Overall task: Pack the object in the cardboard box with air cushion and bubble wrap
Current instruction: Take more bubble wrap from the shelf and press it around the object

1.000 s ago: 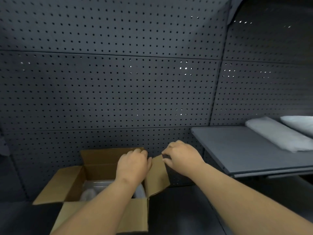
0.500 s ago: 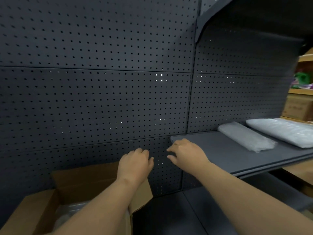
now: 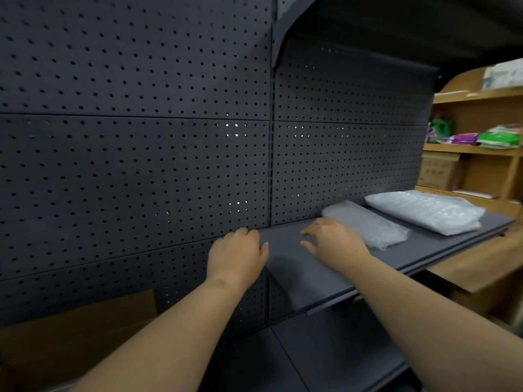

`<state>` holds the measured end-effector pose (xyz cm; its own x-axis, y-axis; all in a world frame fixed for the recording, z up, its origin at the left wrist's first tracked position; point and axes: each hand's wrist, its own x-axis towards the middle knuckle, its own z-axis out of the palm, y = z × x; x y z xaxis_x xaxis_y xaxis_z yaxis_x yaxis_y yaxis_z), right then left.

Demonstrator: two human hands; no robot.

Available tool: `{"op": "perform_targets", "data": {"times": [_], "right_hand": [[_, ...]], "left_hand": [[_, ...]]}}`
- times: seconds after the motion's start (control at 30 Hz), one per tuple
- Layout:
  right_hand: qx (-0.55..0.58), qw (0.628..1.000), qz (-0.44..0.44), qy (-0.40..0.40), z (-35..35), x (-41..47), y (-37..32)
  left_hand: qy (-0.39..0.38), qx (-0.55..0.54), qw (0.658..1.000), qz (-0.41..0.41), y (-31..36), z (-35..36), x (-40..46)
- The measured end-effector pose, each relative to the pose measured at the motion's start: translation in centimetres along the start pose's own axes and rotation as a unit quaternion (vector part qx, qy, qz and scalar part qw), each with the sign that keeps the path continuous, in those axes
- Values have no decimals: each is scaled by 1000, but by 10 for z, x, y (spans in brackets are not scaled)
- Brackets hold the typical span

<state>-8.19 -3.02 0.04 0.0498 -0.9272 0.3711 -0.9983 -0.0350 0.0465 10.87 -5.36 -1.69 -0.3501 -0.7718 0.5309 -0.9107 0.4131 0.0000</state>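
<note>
Hands both empty. Right hand [image 3: 332,240] hovers over the grey shelf [image 3: 308,275], fingers loosely spread, grip wide, just short of the near end of the bubble wrap [image 3: 368,226]; can't tell if fingertips touch it yet. Left hand [image 3: 236,254] hangs at the shelf's left edge, fingers relaxed and slightly bent, holding nothing.

Bubble wrap pad lies flat on the shelf. Air cushion [image 3: 424,212] sits just beyond it, further right along the shelf, the two close together but contact unclear.

Cardboard box [image 3: 76,335] is below and left of the shelf, only a brown flap in view; contents hidden, so the object can't be confirmed from here.

Status, my read: padding stage barely begun or midway. Both materials are on the shelf, untouched. Left to do: grab wrap, then cushion, bring both down to the box, pad the object, close flaps.

Wooden shelving [image 3: 478,154] with packets stands beyond the shelf's far right end.
</note>
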Motion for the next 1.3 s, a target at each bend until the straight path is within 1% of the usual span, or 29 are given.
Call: {"op": "perform_targets", "data": {"times": [0.3,0.53,0.63,0.83,1.03,1.2,1.3], "right_hand": [[-2,999,39,1,3,26,101],[28,997,72,18,20,49,185],[37,996,77,15,29,59,213],[73,992,97,-36,50,76,249],[129,972,151,-121,65,87,261],[178,953,183,-162,70,92,264],[202,944,190,-179,70,95,262]], "left_hand": [[-5,-20,1000,13,81,30,63],[-21,-27,999,-7,145,65,111],[-28,-42,998,-29,168,78,127],[-56,-78,993,-71,199,105,149],[-104,-106,984,-99,216,123,163],[-175,-143,967,-120,226,132,174],[-201,-179,953,-140,228,136,180]]}}
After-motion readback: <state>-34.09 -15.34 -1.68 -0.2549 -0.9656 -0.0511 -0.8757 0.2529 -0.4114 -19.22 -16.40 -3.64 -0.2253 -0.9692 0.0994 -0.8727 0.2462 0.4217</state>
